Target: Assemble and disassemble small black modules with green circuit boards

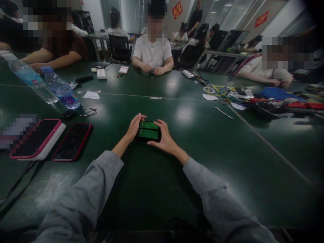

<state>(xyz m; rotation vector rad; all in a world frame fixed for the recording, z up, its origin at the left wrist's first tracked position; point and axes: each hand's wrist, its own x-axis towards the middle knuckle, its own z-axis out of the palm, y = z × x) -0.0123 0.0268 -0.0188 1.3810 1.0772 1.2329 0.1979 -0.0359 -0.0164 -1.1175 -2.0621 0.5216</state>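
A small black-framed item with two green circuit-board panels (149,130) lies between my hands over the dark green table (162,189). On its left side, my left hand (134,127) holds the edge, with the thumb and fingers near the upper left corner. My right hand (165,136) is curved around the right side, fingers at the top edge and thumb at the lower edge. Both hands grip the framed boards. The underside of the item is hidden.
Phones, one in a red case (73,141), lie at the left, with two bottles (62,89) behind. A wrench (224,113) and a pile of cables and tools (268,98) are at the right. People sit across the table.
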